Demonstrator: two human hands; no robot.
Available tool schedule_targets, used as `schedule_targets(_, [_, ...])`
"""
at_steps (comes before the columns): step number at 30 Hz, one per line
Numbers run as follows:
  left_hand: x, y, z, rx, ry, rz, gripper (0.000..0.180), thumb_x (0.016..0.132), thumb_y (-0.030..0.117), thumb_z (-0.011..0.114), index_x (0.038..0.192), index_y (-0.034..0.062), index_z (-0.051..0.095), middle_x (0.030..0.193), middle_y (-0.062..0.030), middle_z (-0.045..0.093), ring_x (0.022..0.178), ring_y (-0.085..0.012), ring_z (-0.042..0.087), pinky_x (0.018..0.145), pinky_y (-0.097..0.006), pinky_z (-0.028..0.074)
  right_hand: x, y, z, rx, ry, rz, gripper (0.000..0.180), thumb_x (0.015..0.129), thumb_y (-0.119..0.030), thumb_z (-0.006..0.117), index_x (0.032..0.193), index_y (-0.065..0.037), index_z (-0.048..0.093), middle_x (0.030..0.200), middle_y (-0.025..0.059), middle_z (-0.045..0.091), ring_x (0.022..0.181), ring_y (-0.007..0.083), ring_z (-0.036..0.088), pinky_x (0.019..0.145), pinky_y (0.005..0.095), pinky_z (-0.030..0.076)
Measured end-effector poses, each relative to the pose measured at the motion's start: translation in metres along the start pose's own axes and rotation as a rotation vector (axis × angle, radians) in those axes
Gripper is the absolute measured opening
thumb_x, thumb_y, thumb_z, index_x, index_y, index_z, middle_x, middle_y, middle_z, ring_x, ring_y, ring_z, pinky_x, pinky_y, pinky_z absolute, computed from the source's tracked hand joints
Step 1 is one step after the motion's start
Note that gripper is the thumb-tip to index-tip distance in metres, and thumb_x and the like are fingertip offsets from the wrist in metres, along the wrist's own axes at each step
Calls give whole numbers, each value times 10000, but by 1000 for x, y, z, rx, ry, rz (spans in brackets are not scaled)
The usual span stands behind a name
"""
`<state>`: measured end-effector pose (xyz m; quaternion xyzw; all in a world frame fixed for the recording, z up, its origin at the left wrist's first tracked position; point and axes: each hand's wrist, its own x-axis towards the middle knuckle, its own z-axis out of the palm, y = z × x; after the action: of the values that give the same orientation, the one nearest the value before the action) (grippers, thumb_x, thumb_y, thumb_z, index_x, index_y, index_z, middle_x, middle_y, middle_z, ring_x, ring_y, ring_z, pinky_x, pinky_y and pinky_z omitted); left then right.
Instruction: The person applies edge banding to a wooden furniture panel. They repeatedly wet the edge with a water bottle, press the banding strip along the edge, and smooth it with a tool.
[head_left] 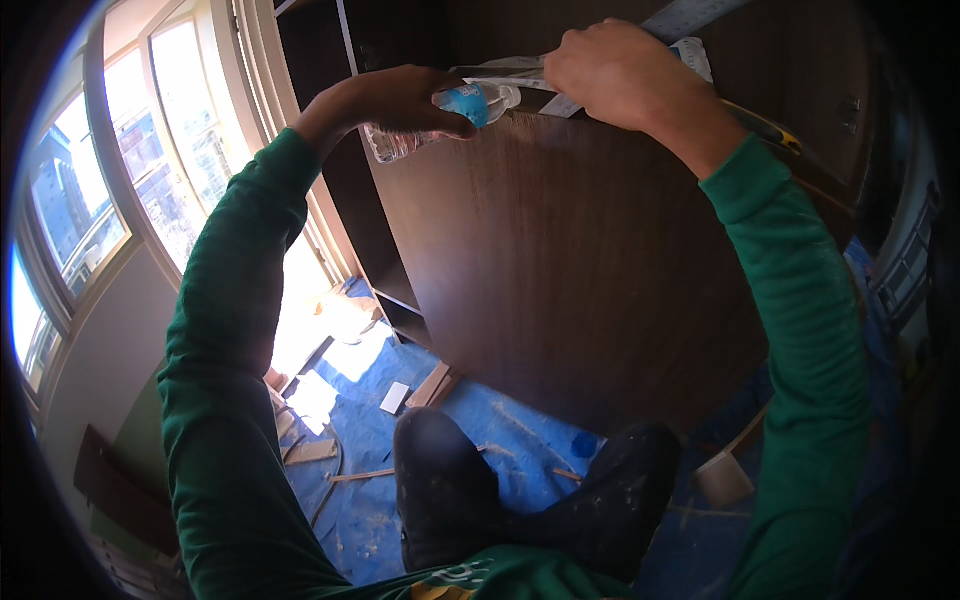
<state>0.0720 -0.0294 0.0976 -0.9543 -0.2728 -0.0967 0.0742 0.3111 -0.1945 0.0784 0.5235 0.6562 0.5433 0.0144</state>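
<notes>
My left hand [405, 98] is wrapped round a clear plastic bottle [487, 100] with a blue label. The bottle lies tilted near the top edge of a dark brown wood panel [570, 250], its neck toward the right. My right hand [620, 75] is closed over a metal ruler [695, 15], which shows on both sides of the fist. Another pale flat strip [500, 82] runs between the two hands; its kind is unclear. Right of my right wrist lies a tool with a yellow and black handle [775, 130].
A dark cabinet frame [365, 220] stands behind the panel, beside bright windows [190, 90] on the left. Blue sheeting [370, 500] covers the floor, with wood offcuts [430, 385], a white card [395, 397] and a cable [335, 470] on it. My knees are below the panel.
</notes>
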Motion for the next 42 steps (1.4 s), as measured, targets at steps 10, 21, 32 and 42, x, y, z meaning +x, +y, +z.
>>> schedule_targets(10, [-5, -13, 8, 2, 11, -7, 907, 915, 601, 858, 1578, 49, 579, 1357, -238, 759, 1062, -374, 811, 954, -500, 661, 2, -1, -3, 73, -93, 65, 168, 853, 22, 764, 961, -102, 797, 918, 78, 780, 901, 300, 778, 836, 440, 613])
schedule_targets(21, [5, -2, 17, 35, 67, 101, 928, 932, 664, 810, 1597, 65, 564, 1370, -250, 755, 1164, -410, 783, 1029, -533, 622, 1, 1, -4, 96, -23, 13, 102, 876, -17, 749, 937, -20, 830, 966, 171, 824, 904, 338, 824, 798, 439, 671])
schedule_targets(32, [-3, 0, 12, 68, 80, 51, 932, 932, 579, 850, 1637, 66, 518, 1160, -220, 817, 823, -307, 839, 933, -471, 667, 0, 4, -2, 110, -7, 4, 96, 886, 1, 732, 924, -17, 818, 971, 176, 820, 914, 343, 819, 804, 448, 668])
schedule_targets(42, [3, 3, 15, 56, 83, 113, 949, 931, 590, 844, 1654, 84, 497, 1245, -271, 787, 910, -337, 840, 921, -486, 678, 3, -1, -8, 119, -71, 57, 97, 896, -6, 729, 932, -22, 818, 985, 173, 821, 933, 344, 817, 815, 450, 664])
